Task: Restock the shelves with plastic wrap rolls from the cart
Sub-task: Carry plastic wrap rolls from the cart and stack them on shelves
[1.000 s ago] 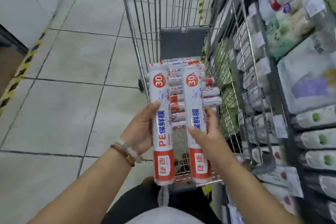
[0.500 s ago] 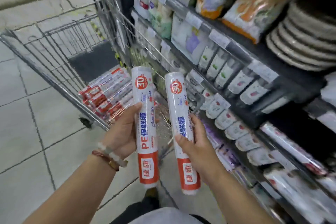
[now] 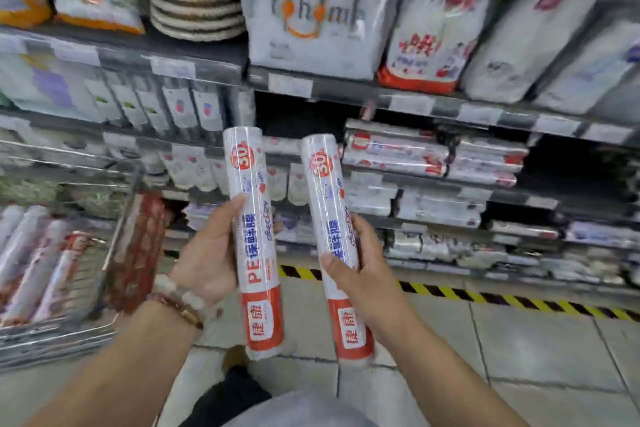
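Below your grips lies pale tiled floor (image 3: 519, 350), with a black-and-yellow striped line (image 3: 485, 298) running just beyond them at the foot of the shelves; your left hand (image 3: 204, 253) has its grip wrapped round one plastic wrap roll (image 3: 254, 239), held nearly upright; your right hand (image 3: 360, 274) grips a second roll (image 3: 337, 246) just beside it, the two apart and tilted alike; left of your left grip stands the wire cart (image 3: 69, 333), more rolls (image 3: 31, 263) lying inside; beyond both grips the shelves (image 3: 450, 107) rise, blurred; past the right roll's top, similar wrapped rolls (image 3: 429, 154) lie stacked on a shelf, with a dark gap left of them behind the roll tops.
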